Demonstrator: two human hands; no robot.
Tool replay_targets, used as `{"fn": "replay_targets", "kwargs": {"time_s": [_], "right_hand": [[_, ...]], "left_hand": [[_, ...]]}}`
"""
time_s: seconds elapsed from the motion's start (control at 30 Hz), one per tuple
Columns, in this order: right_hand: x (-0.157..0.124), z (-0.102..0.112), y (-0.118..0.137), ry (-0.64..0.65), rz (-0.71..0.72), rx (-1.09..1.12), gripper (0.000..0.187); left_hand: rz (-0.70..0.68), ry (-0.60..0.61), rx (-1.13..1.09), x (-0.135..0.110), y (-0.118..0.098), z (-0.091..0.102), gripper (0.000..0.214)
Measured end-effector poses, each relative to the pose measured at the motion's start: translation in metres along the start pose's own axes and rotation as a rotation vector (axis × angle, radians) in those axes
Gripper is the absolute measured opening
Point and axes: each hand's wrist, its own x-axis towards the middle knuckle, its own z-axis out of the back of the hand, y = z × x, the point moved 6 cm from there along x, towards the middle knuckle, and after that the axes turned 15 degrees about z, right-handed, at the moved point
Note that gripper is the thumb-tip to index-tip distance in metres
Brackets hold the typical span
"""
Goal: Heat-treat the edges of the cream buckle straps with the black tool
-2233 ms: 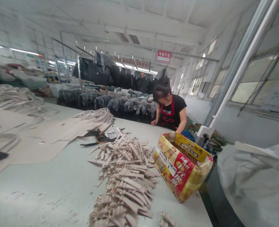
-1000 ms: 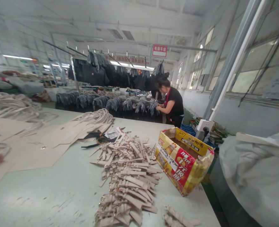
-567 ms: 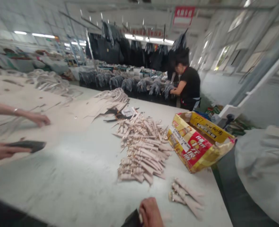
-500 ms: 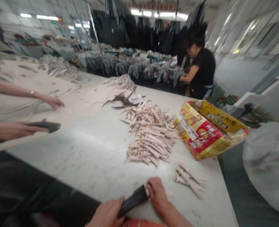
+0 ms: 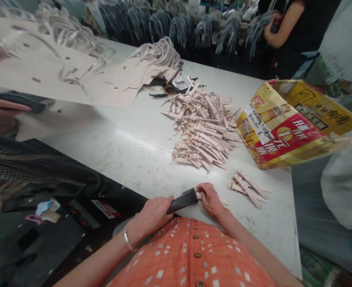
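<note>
My left hand [image 5: 155,217] is wrapped round a black, bar-shaped hand tool [image 5: 182,200], which points up and to the right above the table's front edge. At its far end, my right hand [image 5: 209,199] is closed on a small pale strap [image 5: 198,195]. Most of that strap is hidden by the fingers and the tool. A small group of pale buckle straps [image 5: 249,187] lies to the right of my right hand. Farther back, a large heap of similar straps [image 5: 202,139] with gold-coloured metal parts is spread over the table.
A yellow and red carton [image 5: 283,135] stands at the table's right edge. Black-handled pliers [image 5: 167,87] lie behind the heap. Pale panels with looped handles [image 5: 104,79] cover the back left. A co-worker's hand [image 5: 2,107] holds a black tool there; another person [image 5: 298,36] stands behind.
The view has tilted down, so the orange shirt and both my forearms now show. My hands keep the black tool and strap together. At the left, the co-worker's hands have shifted in view.
</note>
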Motion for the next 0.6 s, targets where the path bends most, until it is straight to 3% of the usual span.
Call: {"fn": "replay_targets", "kwargs": {"time_s": [0.1, 0.3, 0.43, 0.6], "right_hand": [[-0.002, 0.002, 0.001, -0.001, -0.013, -0.008, 0.029], [-0.003, 0.009, 0.006, -0.014, -0.006, -0.037, 0.024], [-0.007, 0.008, 0.01, 0.031, 0.016, -0.027, 0.016], [-0.017, 0.006, 0.012, -0.041, 0.107, 0.031, 0.037]], "left_hand": [[-0.007, -0.02, -0.003, 0.005, 0.0, -0.001, 0.023], [0.074, -0.041, 0.002, 0.006, 0.021, 0.002, 0.03], [0.064, -0.02, -0.033, 0.006, 0.023, -0.01, 0.035], [0.055, -0.041, -0.084, 0.021, 0.018, -0.029, 0.046]]}}
